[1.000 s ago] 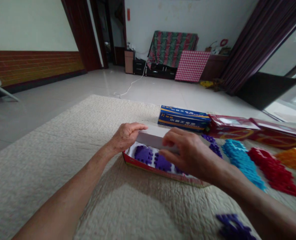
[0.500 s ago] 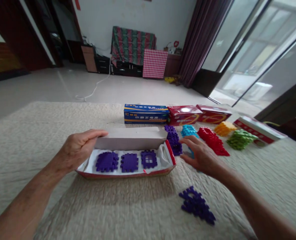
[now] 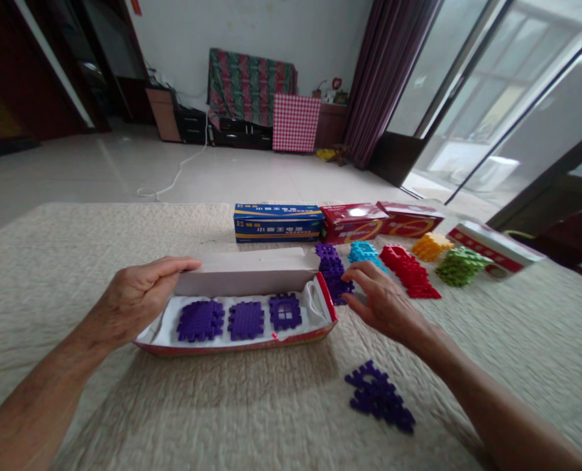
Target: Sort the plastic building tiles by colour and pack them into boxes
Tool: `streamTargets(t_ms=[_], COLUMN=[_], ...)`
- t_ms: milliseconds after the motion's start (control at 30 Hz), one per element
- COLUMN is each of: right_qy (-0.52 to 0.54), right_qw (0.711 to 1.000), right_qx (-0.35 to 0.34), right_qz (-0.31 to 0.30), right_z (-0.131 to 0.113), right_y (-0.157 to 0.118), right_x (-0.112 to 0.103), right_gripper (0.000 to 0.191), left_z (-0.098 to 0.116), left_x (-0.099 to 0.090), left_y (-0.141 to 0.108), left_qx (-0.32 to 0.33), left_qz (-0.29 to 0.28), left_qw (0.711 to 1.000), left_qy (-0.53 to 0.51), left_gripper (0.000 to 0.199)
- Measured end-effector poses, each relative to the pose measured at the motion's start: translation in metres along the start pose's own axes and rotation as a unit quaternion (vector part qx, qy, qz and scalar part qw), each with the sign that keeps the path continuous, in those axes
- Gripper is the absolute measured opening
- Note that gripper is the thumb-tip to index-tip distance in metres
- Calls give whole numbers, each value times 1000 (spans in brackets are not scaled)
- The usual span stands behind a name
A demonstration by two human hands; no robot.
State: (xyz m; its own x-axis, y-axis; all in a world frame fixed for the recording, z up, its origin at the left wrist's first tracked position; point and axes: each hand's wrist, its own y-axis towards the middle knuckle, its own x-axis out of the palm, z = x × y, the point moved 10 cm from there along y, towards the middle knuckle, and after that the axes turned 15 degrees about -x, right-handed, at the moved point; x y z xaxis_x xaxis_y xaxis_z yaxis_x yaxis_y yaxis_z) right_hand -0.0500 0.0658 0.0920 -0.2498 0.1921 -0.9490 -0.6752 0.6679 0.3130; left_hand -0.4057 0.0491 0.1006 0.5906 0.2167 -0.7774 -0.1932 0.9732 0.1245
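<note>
A long cardboard box (image 3: 236, 350) lies open on the quilted cover, lined with white paper. Inside it sit three flat purple interlocking plastic pieces in a row: a left piece (image 3: 201, 320), a middle piece (image 3: 246, 320) and a right window-shaped piece (image 3: 285, 311). My left hand (image 3: 136, 297) grips the box's left end, thumb side along the raised lid flap (image 3: 251, 260). Just beyond the box's right end, my right hand (image 3: 386, 297) has thumb and fingers apart at the edge of a purple stack (image 3: 328, 261). Contact there is unclear. More purple pieces (image 3: 381, 399) lie nearer me.
Behind stand a blue box (image 3: 278, 224), two red boxes (image 3: 352, 222) and, farther right, a white-and-red box (image 3: 497, 248). Stacks in light blue (image 3: 365, 254), red (image 3: 408, 269), yellow (image 3: 431, 246) and green (image 3: 461, 267) fill the right side.
My right hand has moved slightly closer to the purple stack, its thumb and fingers nearer together. The whole view has shifted a little; my left hand keeps its hold on the box.
</note>
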Motion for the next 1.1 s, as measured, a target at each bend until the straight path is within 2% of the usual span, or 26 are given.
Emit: streamTargets(t_ms=[200, 267, 333, 400, 533, 700, 767, 900, 967, 1100], right_qy=[143, 206, 241, 224, 133, 133, 124, 113, 107, 76], right_qw=[987, 976, 966, 967, 984, 976, 975, 978, 983, 996], right_qx=[55, 73, 81, 80, 55, 0, -7, -14, -7, -1], right_qz=[41, 17, -42, -88, -103, -172, -182, -175, -152, -45], right_z=[19, 23, 21, 15, 4, -16, -19, -12, 0, 15], right_y=[-3, -7, -10, -13, -13, -14, -14, -17, -18, -2], right_x=[2, 10, 21, 25, 15, 20, 23, 28, 23, -18], right_gripper=[11, 14, 16, 16, 19, 24, 22, 16, 19, 30], left_z=[-1, -1, -2, -2, -3, -1, 2, 7, 6, 1], left_x=[-1, -1, -1, -1, 0, -1, -2, -2, -2, -2], left_y=[1, 1, 1, 1, 2, 1, 0, -1, 0, 3], left_qx=[-2, -1, -3, -6, -11, -12, -5, 19, 26, 15], left_qz=[3, 5, 2, 2, -2, 1, 2, 7, 9, 2], left_qw=[1000, 1000, 1000, 1000, 1000, 1000, 1000, 1000, 999, 998], left_qy=[5, 10, 18, 23, 25, 14, 10, -5, -18, -55], left_gripper=[33, 32, 32, 32, 34, 34, 34, 34, 34, 35])
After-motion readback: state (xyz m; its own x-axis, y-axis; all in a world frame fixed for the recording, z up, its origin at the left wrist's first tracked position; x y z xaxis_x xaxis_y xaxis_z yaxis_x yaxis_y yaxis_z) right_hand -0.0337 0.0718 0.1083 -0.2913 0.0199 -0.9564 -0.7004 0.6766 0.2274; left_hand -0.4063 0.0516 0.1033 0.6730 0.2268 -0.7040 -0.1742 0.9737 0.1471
